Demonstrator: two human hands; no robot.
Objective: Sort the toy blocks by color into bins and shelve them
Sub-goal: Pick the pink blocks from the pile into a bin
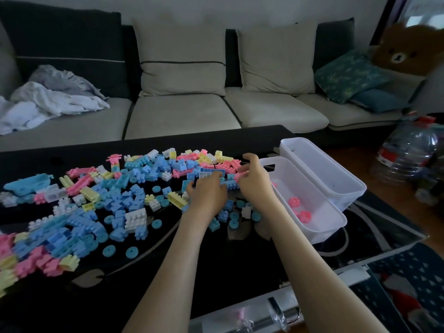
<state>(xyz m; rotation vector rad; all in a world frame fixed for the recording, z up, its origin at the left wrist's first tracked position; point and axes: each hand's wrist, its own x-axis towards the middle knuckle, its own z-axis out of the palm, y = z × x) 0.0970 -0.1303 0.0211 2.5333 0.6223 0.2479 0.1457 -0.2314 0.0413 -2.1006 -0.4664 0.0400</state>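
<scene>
Sorting pinks: the right hand [255,181] pinches a pink block [241,174], the left hand's [207,194] hold is unclear; next, drop it into the bin [322,233] at three o'clock.

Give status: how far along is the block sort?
Done: a few pink blocks sit in the near bin. In hand: right hand pinches a pink block from the pile beside that bin; left hand, grip unclear. Left: most blocks lie on the table, far bin shows none, nothing shelved.

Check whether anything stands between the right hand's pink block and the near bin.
Nothing visible does. The right hand, pinching the pink block, sits right beside the near bin, whose top is open.
</scene>
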